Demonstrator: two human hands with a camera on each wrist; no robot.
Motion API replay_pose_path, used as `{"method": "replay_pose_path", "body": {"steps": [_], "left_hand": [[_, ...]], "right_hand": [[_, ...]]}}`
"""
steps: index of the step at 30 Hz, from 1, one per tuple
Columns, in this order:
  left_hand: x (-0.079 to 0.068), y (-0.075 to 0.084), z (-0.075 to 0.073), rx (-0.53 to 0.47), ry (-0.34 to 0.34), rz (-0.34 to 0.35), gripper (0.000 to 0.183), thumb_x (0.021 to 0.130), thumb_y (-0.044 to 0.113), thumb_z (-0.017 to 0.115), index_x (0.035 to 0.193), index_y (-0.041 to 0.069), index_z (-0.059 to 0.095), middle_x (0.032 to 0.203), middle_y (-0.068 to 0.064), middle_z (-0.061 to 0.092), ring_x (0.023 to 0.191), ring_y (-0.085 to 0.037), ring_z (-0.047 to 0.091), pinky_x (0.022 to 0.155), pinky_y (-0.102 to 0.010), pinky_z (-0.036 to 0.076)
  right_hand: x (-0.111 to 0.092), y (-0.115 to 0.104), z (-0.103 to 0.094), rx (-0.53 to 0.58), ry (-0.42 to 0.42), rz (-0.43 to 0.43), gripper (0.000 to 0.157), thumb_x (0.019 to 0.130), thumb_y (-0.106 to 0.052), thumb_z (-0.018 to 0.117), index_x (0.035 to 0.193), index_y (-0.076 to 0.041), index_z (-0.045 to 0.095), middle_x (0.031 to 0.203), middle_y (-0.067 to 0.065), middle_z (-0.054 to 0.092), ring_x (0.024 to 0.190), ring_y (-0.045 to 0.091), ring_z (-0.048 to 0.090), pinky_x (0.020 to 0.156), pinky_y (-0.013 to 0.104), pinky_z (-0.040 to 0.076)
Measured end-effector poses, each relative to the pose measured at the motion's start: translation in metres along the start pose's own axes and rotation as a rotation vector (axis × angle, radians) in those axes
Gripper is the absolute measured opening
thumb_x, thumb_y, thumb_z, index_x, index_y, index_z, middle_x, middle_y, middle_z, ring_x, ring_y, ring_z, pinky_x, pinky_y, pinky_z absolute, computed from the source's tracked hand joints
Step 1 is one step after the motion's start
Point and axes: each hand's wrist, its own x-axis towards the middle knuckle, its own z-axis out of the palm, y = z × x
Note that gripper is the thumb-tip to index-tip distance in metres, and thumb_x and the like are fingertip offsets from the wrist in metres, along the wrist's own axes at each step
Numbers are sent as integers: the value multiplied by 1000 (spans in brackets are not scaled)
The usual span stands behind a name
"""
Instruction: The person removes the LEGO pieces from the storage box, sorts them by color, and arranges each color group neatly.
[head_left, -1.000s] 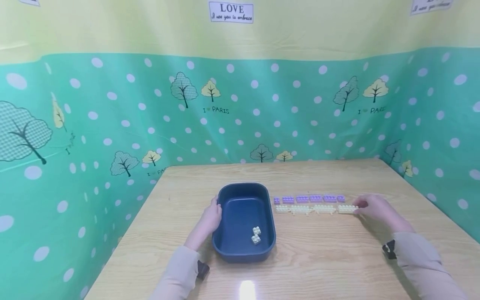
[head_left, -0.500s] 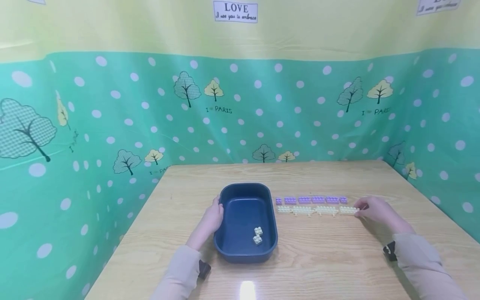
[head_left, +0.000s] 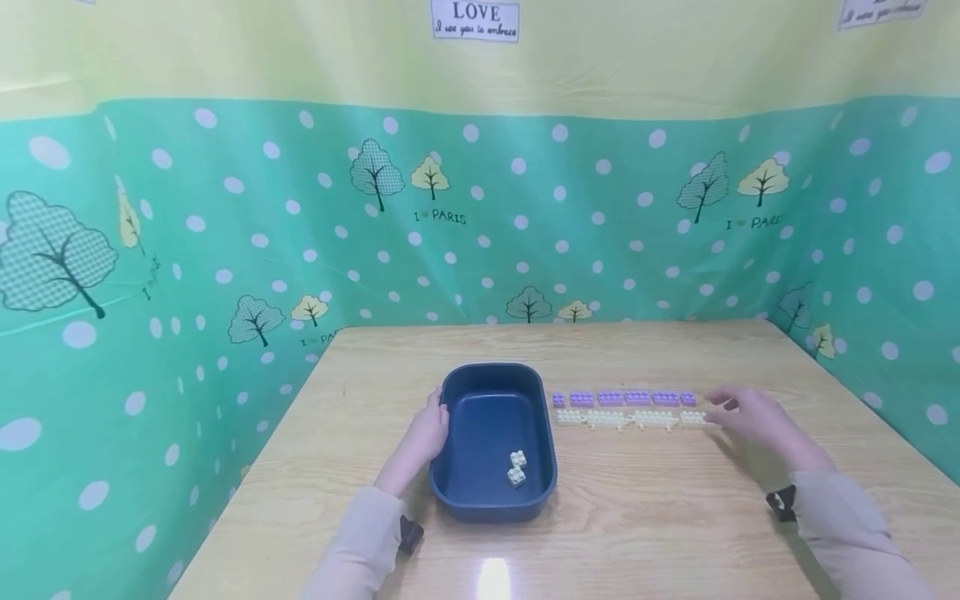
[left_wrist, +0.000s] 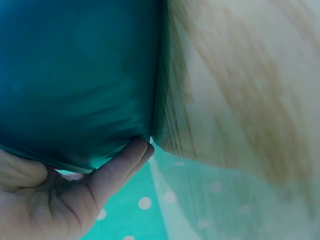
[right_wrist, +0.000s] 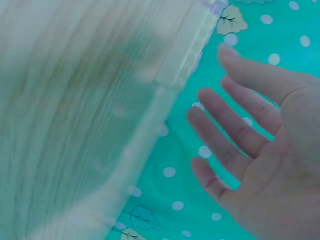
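Observation:
My left hand (head_left: 429, 428) holds the left side of a dark blue plastic bin (head_left: 491, 515). In the left wrist view the thumb bends at the rim and the fingers (left_wrist: 117, 167) reach along the bin's outer wall. Two small cream building bricks (head_left: 517, 468) lie inside the bin. My right hand (head_left: 753, 419) is at the right end of a row of cream bricks (head_left: 606, 418). Its fingers are spread and hold nothing in the right wrist view, apart from the end brick (right_wrist: 187, 50).
Behind the cream row runs a row of purple bricks (head_left: 637, 397). Both rows lie on a wooden table (head_left: 645, 517), right of the bin. A green dotted curtain (head_left: 487, 225) hangs around the back and sides.
My right hand has let go of the rightmost cream brick and its fingers have opened. That brick now sits in line with the row. The left hand stays on the bin.

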Motion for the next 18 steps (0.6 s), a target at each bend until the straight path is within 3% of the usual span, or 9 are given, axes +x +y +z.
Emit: {"method": "replay_pose_path", "body": {"steps": [4,10,18], "left_hand": [[0,-1,-1,0,5,9,48,100,11,30,140,-14,24,122,-38,52,107,-45,57,86,-50,52],[0,-3,-3,0,12,1,47,100,11,31,140,-14,25,119,-38,54,105,-45,59,84,-50,53],[1,-1,-1,-10,0,-10,47,100,12,31,141,-12,24,119,-37,54,103,-44,60,82,-49,55]], "right_hand": [[2,-16,2,-3,52,-61,43,91,-30,60,118,3,60,114,27,61,103,44,56,81,58,48],[8,-46,5,-6,103,-154,38,93,-24,58,118,5,60,114,27,61,107,46,54,90,62,41],[13,-76,15,-13,165,-272,33,88,-15,64,115,4,62,113,25,63,102,41,59,89,58,46]]}}
